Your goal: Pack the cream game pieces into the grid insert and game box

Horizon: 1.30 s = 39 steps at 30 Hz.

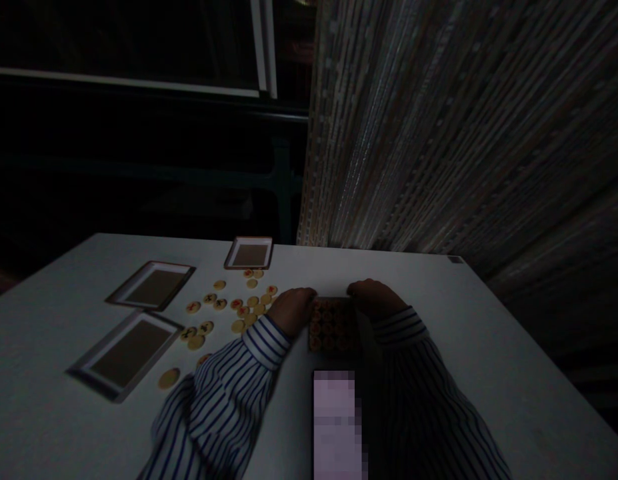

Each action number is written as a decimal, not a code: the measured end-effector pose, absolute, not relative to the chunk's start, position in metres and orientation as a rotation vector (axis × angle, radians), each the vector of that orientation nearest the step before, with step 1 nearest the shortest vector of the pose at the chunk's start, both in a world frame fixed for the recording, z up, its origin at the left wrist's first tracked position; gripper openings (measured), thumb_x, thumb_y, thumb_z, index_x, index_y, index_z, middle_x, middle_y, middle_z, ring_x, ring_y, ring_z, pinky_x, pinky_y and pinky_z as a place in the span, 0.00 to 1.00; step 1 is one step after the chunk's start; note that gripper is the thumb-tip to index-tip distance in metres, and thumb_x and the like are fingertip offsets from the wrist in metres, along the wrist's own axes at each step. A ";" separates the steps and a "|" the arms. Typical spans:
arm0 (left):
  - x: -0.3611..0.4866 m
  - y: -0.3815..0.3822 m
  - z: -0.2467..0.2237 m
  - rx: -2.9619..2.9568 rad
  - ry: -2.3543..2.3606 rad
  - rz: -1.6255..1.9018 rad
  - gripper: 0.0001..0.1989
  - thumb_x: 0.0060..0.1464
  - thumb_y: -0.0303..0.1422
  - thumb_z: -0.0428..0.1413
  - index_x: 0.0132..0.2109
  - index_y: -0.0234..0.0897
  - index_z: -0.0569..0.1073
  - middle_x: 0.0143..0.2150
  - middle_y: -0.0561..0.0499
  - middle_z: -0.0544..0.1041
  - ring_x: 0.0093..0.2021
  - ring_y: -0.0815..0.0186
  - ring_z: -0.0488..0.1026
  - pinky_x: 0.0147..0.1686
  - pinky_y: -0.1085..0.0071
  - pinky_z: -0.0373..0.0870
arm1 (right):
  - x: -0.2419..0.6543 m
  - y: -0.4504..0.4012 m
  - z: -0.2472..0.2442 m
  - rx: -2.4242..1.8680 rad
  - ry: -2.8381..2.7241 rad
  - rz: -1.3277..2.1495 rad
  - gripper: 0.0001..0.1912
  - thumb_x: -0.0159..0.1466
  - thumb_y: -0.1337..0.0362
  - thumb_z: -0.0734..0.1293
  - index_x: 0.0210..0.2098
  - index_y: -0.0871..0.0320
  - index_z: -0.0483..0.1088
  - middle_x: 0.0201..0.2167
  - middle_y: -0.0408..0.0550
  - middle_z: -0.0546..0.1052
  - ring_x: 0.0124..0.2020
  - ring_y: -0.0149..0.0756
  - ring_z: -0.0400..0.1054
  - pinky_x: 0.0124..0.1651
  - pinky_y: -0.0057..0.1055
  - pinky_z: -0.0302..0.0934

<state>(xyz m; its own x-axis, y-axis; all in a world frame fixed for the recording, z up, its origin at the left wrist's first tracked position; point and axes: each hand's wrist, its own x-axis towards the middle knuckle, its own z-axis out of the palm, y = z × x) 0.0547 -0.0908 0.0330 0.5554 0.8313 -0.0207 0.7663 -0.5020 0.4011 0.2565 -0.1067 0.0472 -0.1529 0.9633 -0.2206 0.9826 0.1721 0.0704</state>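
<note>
- One white table [493, 360] filling most of the lower view, dimly lit.
- Beyond its far edge, to the right, a string curtain [389, 133] hanging in pale strands.
- Two sleeves [223, 393] with dark stripes on pale cloth, reaching in from the near side, well apart at the cuffs.
- Three shallow trays [151, 285], pale-bordered with brown floors, lying toward the left and the far edge.
- Nearer, between the forearms, a phone [337, 427] with a lit screen, its content blurred out.
- Just beyond the phone, between both hands, a dark box [356, 331] with round pieces packed in rows [329, 329]. Step in hand, as judged from this: steadying or squaring the box.
- At its far left corner, the left hand [293, 311]; at its far right corner, the right hand [376, 299]. Grip on each side bent inward around the corners; too dark to tell whether pinching the box or merely resting against it. Next move probably calling for even pressure from both sides and a level hold, so as not to jostle the rows.
- Smallest of all, loose pieces [238, 327], some with red or black marks, scattered between the left hand and the trays.
</note>
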 end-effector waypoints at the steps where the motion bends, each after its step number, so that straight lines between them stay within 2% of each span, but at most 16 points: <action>1: 0.055 -0.091 0.034 2.426 1.310 0.244 0.15 0.56 0.32 0.45 0.48 0.38 0.70 0.45 0.45 0.75 0.47 0.63 0.70 0.46 0.70 0.63 | 0.256 -0.107 0.048 1.889 2.232 -0.130 0.15 0.61 0.67 0.55 0.42 0.59 0.69 0.38 0.56 0.74 0.40 0.40 0.69 0.38 0.33 0.60; 16: 0.050 -0.087 0.029 2.407 1.297 0.319 0.17 0.55 0.31 0.45 0.49 0.36 0.70 0.47 0.45 0.74 0.48 0.63 0.70 0.47 0.70 0.63 | 0.256 -0.108 0.054 1.903 2.229 -0.116 0.14 0.62 0.65 0.55 0.39 0.60 0.70 0.37 0.58 0.74 0.40 0.41 0.69 0.38 0.33 0.59; 24: 0.037 -0.082 0.041 2.365 1.322 0.417 0.16 0.54 0.33 0.47 0.48 0.38 0.70 0.47 0.46 0.74 0.48 0.62 0.69 0.47 0.70 0.63 | 0.247 -0.119 0.075 1.933 2.333 0.049 0.16 0.63 0.62 0.52 0.37 0.59 0.69 0.34 0.54 0.76 0.35 0.40 0.70 0.33 0.31 0.58; 32: 0.024 -0.077 0.054 2.356 1.337 0.558 0.17 0.53 0.33 0.47 0.48 0.34 0.70 0.47 0.44 0.74 0.48 0.61 0.69 0.49 0.68 0.62 | 0.239 -0.129 0.096 2.019 2.492 0.133 0.13 0.62 0.64 0.54 0.39 0.57 0.69 0.37 0.49 0.76 0.38 0.36 0.69 0.36 0.28 0.56; 39: 0.013 -0.078 0.072 2.290 1.357 0.670 0.12 0.53 0.34 0.46 0.38 0.36 0.73 0.37 0.47 0.77 0.39 0.62 0.72 0.40 0.69 0.66 | 0.221 -0.131 0.110 2.062 2.621 0.166 0.12 0.62 0.65 0.55 0.38 0.57 0.69 0.37 0.48 0.76 0.39 0.34 0.68 0.39 0.28 0.56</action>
